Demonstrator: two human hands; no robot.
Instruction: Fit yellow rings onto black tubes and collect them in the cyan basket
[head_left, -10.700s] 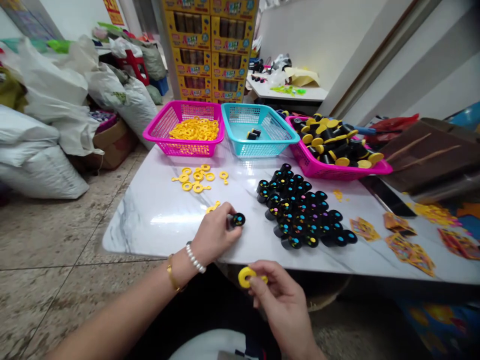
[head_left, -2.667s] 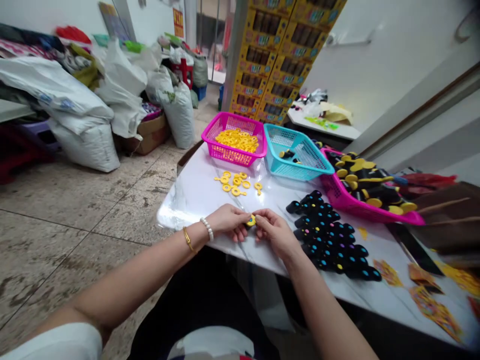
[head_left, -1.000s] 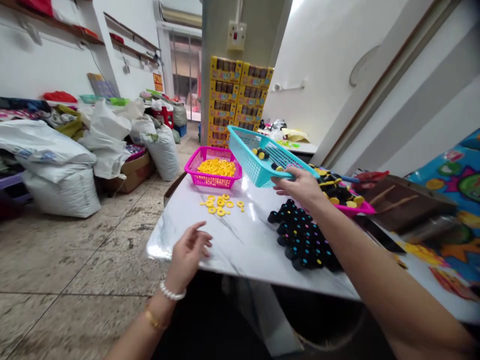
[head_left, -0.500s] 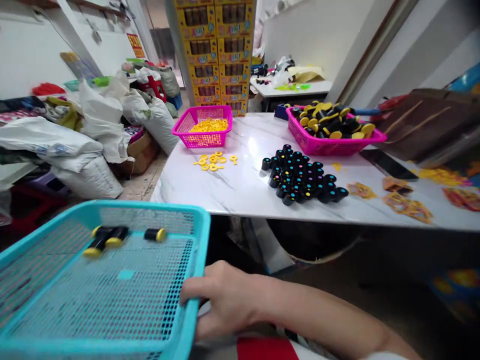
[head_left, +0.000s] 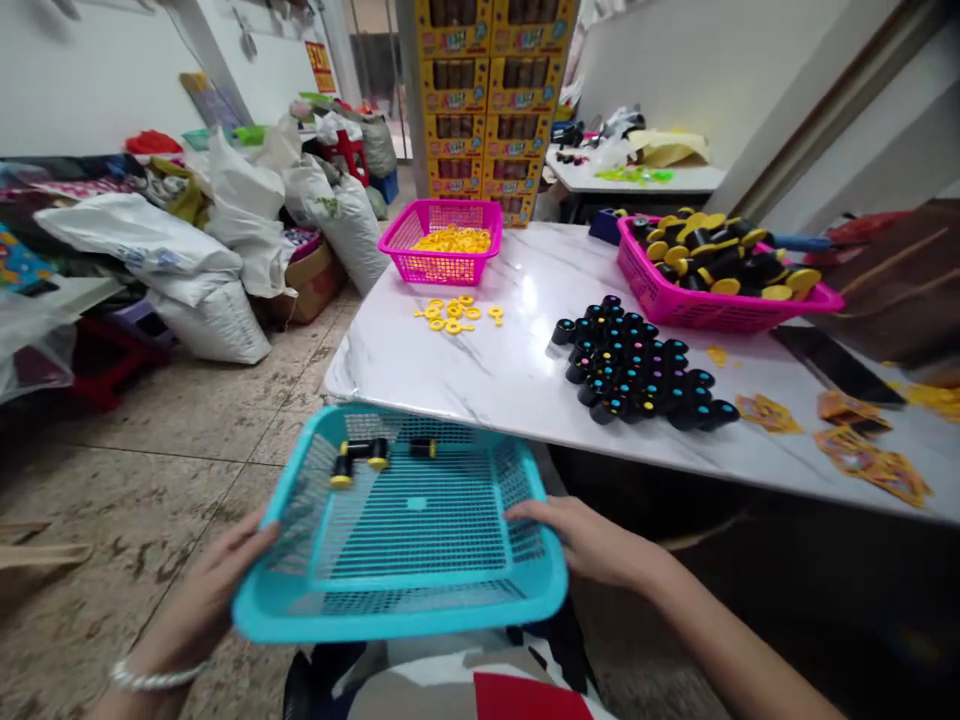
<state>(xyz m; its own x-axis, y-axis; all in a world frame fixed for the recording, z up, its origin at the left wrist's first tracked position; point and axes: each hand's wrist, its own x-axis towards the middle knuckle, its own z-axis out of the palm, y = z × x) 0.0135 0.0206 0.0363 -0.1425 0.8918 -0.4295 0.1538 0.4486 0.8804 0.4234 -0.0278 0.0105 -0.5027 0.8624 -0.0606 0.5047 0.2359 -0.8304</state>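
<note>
Between my two hands is a turquoise plastic basket [head_left: 397,625], held over my lap at the table's front edge. My left hand [head_left: 225,565] grips its left rim, thumb on the inside and a beaded bracelet at the wrist. On the right rim, my right hand [head_left: 589,535] is closed with its thumb over the edge; the fingers underneath are hidden. A few small black cylinders with yellow caps [head_left: 379,453] lie at the basket's far end. The nearest things beyond my right hand are many upright black cylinders [head_left: 637,370] with coloured dots, clustered on the table.
On the white marbled table [head_left: 450,375] are yellow ring pieces [head_left: 450,318], a pink basket of yellow parts [head_left: 442,270], and a pink basket [head_left: 697,305] heaped with black-and-yellow cylinders. A dark phone [head_left: 840,365] lies at right. White sacks [head_left: 217,320] stand on the floor at left.
The turquoise basket has moved right and in front of me, closer to the table edge. My left hand has come into view on its left rim; my right hand still holds the right side.
</note>
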